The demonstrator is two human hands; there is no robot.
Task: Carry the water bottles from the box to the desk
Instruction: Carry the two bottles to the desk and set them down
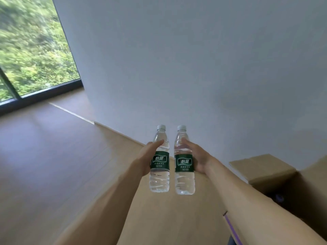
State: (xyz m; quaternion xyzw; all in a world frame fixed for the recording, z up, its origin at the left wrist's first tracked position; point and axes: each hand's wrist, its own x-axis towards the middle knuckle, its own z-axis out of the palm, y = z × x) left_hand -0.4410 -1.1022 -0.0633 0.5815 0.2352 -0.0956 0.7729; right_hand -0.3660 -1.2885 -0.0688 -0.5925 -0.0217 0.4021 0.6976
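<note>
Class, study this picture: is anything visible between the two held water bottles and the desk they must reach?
The desk is not in view, so the path cannot be judged. The left hand and right hand each hold a bottle upright above bare wooden floor; the cardboard box sits to the right.

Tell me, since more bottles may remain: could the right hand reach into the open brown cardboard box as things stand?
Probably not yet. The right hand grips a clear plastic water bottle with a green label, so it has no free fingers, though the cardboard box sits open close beside that arm.
</note>
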